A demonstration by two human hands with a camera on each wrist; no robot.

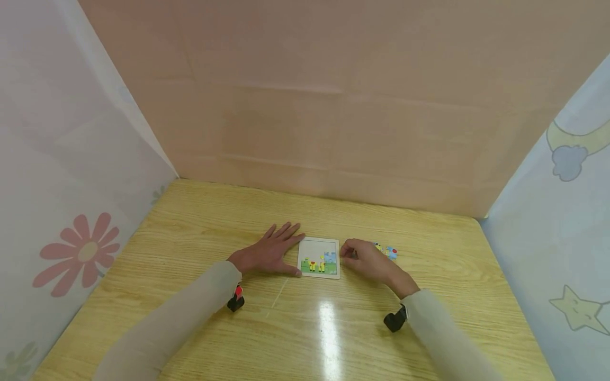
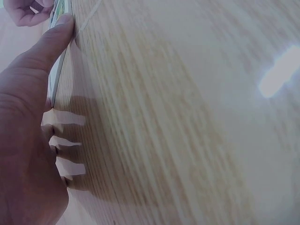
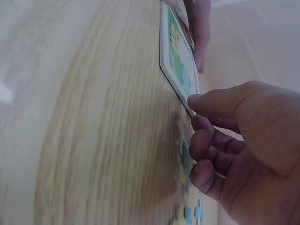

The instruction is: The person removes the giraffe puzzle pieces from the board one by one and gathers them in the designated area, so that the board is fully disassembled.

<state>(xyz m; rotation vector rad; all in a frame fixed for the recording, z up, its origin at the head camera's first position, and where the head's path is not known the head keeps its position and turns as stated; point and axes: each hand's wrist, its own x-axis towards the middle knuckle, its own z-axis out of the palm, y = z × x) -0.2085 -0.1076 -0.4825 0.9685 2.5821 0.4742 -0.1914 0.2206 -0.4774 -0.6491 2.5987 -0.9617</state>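
Note:
A small square jigsaw board (image 1: 319, 238) with a pale rim lies on the table. Its lower part shows a green and yellow picture, with light blue pieces at the right; the upper left is bare white. My left hand (image 1: 272, 254) is spread flat at its left side, thumb and a fingertip touching the rim. Beside the right rim is my right hand (image 1: 369, 260), fingers loosely curled, thumb and index slightly apart with no piece visible between them. Loose jigsaw pieces (image 1: 392, 252) lie just beyond that hand, which partly hides them; more puzzle pieces (image 3: 183, 213) show below its fingers in the right wrist view.
The wood-grain table (image 1: 200, 222) meets a tan backdrop (image 1: 305, 132) behind. Pale patterned curtains (image 1: 57, 159) stand on both sides. A thin light strip (image 1: 278, 296) marks the tabletop below the left hand, and light glares off the surface in front of the board.

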